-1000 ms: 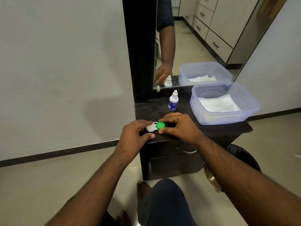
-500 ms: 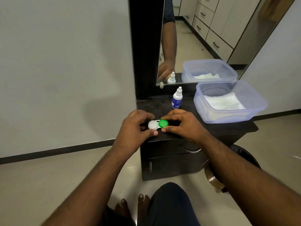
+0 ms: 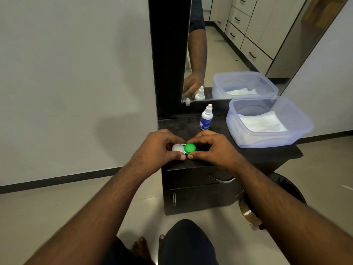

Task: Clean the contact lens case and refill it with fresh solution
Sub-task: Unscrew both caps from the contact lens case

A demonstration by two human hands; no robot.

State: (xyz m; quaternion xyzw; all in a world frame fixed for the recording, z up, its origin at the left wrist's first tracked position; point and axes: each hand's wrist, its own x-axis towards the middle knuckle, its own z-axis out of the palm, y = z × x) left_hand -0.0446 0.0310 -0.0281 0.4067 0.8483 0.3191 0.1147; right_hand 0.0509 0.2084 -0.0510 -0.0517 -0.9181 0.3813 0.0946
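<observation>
1. Contact lens case [image 3: 183, 148]: smooth plastic, 1 green cap, 1 white cap, slight sheen.
2. Solution bottle [image 3: 206, 118]: white plastic, glossy blue label.
3. Container [image 3: 267, 138]: translucent bluish plastic, smooth walls.
4. Tissue [image 3: 262, 124] inside it: white paper, matt, creased.
5. Counter [image 3: 267, 153]: dark wood-look top, matt, faintly mottled.
6. Drawer handle [image 3: 222, 179]: polished metal.
7. Mirror [image 3: 238, 44]: glossy glass, black matt frame.
8. Floor [image 3: 57, 203]: smooth tile, soft shine.

One head-worn wide-angle view looks forward and down, close over the dark cabinet top [image 3: 248, 155] and mirror [image 3: 238, 44].
</observation>
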